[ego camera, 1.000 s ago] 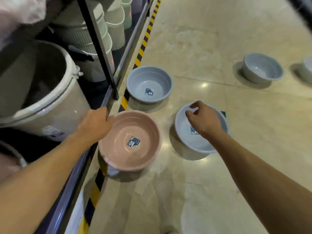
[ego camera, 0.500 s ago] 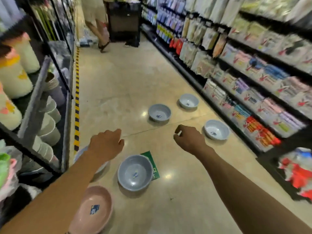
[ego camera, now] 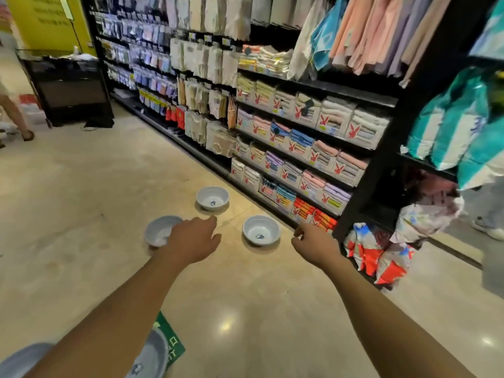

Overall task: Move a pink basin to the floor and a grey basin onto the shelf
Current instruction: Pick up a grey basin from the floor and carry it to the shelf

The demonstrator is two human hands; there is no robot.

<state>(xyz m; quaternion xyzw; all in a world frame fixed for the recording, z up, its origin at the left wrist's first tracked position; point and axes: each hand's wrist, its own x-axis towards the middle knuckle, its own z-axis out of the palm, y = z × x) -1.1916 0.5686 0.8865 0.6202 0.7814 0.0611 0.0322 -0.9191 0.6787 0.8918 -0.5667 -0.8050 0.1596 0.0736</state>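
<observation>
— 2 hands reached out over the floor (ego camera: 81,214) in the head view. Did either hold anything?
— No. The left hand (ego camera: 191,241) hung at frame centre, fingers loosely curled, empty; the right hand (ego camera: 316,248) likewise.
— And the grey basins?
— 3 sat mid-frame: one (ego camera: 159,233) partly behind the left hand, one (ego camera: 261,230) between the hands, one (ego camera: 212,197) farther up. Another (ego camera: 152,356) lay at the lower left edge. No pink basin showed.
</observation>
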